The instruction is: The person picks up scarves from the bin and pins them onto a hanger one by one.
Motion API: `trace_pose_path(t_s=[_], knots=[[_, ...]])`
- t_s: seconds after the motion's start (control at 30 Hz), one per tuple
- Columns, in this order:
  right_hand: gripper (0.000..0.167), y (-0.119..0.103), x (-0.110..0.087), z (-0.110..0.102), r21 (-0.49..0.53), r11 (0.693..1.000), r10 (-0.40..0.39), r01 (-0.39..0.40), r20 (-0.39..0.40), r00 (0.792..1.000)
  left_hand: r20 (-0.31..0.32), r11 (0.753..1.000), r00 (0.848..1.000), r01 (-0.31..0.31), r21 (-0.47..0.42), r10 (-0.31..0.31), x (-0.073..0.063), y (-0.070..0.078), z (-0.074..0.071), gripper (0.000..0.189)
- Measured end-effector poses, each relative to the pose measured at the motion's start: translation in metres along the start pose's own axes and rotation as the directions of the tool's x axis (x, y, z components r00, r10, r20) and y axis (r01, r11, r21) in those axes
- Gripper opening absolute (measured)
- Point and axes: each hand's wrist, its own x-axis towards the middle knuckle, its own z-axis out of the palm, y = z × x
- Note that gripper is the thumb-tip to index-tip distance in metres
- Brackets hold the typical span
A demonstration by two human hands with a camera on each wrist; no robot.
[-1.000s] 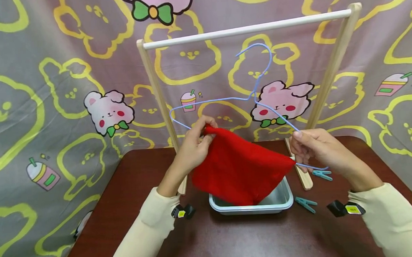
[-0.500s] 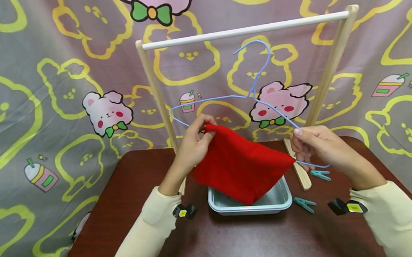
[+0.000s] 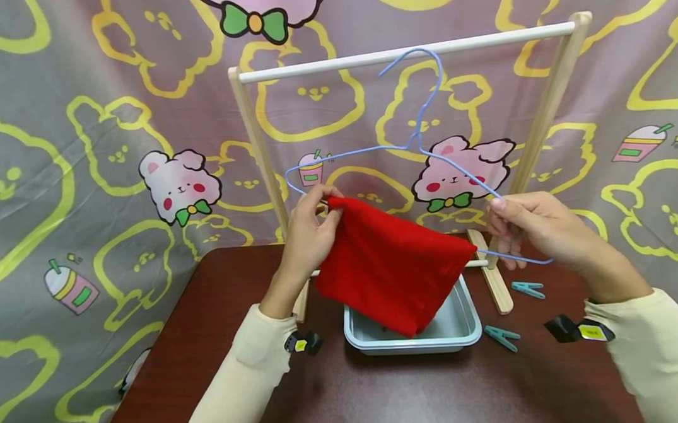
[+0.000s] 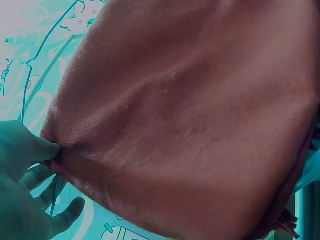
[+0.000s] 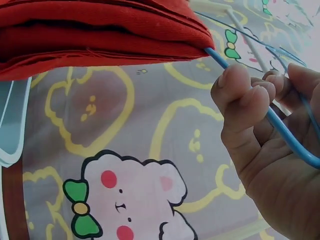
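Observation:
A folded red cloth (image 3: 395, 262) hangs over the lower bar of a blue wire hanger (image 3: 350, 152), its right corner lower than its left. My left hand (image 3: 310, 235) pinches the cloth's upper left corner between thumb and fingers; in the left wrist view the cloth (image 4: 185, 110) fills most of the picture. On the other side my right hand (image 3: 535, 225) grips the hanger's right arm near its end. Layered folds of the cloth (image 5: 100, 35) show in the right wrist view. The hanger's hook stands upright, overlapping the rack's white rod (image 3: 332, 62) in the head view.
A wooden rack with two posts (image 3: 552, 95) stands behind the hanger. Below the cloth, a pale blue basin (image 3: 413, 344) sits on the dark brown table (image 3: 220, 343). Two teal clothespins (image 3: 502, 337) lie right of it. A patterned curtain (image 3: 26, 206) hangs behind.
Both hands have raised the hanger and cloth slightly, so the hook now overlaps the rod. My right hand has shifted a little right; the left has moved slightly up and left.

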Motion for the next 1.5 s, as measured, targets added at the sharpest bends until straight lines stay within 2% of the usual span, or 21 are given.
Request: trace_pose_path(t_s=[0.2, 0.37, 0.47, 0.6, 0.77, 0.97, 1.13, 1.33, 1.5], knots=[[0.039, -0.01, 0.004, -0.007, 0.0, 1.0, -0.019, 0.019, -0.031, 0.999, 0.025, 0.996, 0.997, -0.069, 0.05, 0.068, 0.003, 0.0, -0.004, 0.018], [0.041, -0.025, 0.015, -0.019, -0.07, 0.997, -0.019, 0.016, -0.038, 0.999, 0.011, 0.986, 0.989, -0.146, 0.086, 0.146, 0.006, 0.0, -0.007, 0.02], [0.041, -0.032, 0.021, -0.028, -0.107, 0.994, -0.003, 0.0, -0.03, 1.0, -0.003, 0.977, 0.981, -0.194, 0.091, 0.195, 0.006, -0.001, -0.008, 0.02], [0.039, -0.036, 0.025, -0.038, -0.092, 0.996, 0.019, -0.018, 0.017, 1.0, -0.008, 0.969, 0.972, -0.232, 0.081, 0.234, 0.006, -0.003, -0.01, 0.018], [0.039, -0.035, 0.023, -0.04, -0.097, 0.995, 0.001, 0.002, 0.026, 1.0, -0.001, 0.969, 0.973, -0.232, 0.082, 0.233, 0.007, -0.007, -0.013, 0.017], [0.04, -0.034, 0.021, -0.039, -0.065, 0.996, -0.055, 0.057, 0.024, 0.998, 0.08, 0.965, 0.971, -0.232, 0.119, 0.224, 0.009, -0.006, -0.014, 0.027], [0.04, -0.035, 0.021, -0.04, -0.059, 0.997, -0.056, 0.057, 0.029, 0.998, 0.101, 0.954, 0.964, -0.259, 0.152, 0.246, 0.01, -0.007, -0.011, 0.021], [0.039, -0.032, 0.019, -0.04, -0.08, 0.995, -0.053, 0.056, 0.039, 0.998, 0.099, 0.967, 0.968, -0.238, 0.09, 0.229, 0.013, -0.004, -0.012, 0.012], [0.041, -0.032, 0.016, -0.043, -0.119, 0.989, -0.077, 0.086, 0.08, 0.994, 0.112, 0.981, 0.978, -0.185, 0.058, 0.178, 0.015, 0.0, -0.014, 0.008]])
